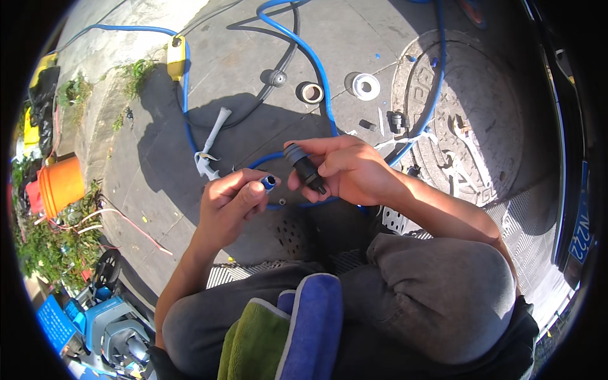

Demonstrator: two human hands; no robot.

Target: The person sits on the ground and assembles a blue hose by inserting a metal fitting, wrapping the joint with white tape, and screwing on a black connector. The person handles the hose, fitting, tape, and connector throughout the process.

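Note:
My left hand [231, 202] is closed on the blue hose, with its cut open end [269, 182] sticking out past the thumb and facing right. Between the fingers and thumb of my right hand [358, 161] is a black and grey hose connector [305, 168], tilted with its narrow tip down. A small gap separates the connector from the hose end. Both hands are above the paving in front of my knees. Beyond my left hand lies a white spray gun [208, 161] with a trigger.
Two tape rolls, tan [311, 93] and white [365, 87], lie ahead. Wrenches [472, 149] rest on a round manhole cover [484, 101] at right, near another fitting [397, 121]. A yellow box [177, 58] sits by the hose. Green and purple towels [310, 323] lie across my lap.

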